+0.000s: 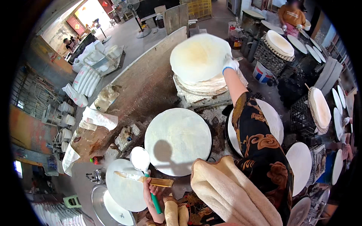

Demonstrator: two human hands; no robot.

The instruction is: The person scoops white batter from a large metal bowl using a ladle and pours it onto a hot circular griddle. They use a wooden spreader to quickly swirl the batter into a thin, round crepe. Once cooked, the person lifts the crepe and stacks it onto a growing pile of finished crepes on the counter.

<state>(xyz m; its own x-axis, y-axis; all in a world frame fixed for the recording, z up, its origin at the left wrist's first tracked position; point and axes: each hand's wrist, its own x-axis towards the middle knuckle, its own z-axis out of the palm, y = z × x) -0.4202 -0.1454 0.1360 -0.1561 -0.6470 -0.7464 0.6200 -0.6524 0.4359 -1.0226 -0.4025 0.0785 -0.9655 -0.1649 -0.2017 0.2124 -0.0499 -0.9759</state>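
My right hand, in a white glove with a blue cuff, reaches forward and grips the right edge of a large thin round pancake. That pancake lies over a stack of similar pancakes; its underside contact is hidden. Closed low in front of me, my left hand holds a green-handled ladle whose round bowl looks white, together with a wooden-handled spatula with a pale, coated blade. Just beyond them is a round griddle covered by a white layer, on which a shadow falls.
Another white round is partly behind my right arm, and a pale round surface is at lower left. A beige towel hangs before me. Long low wall runs leftward. A co-worker stands far right near pancake stacks.
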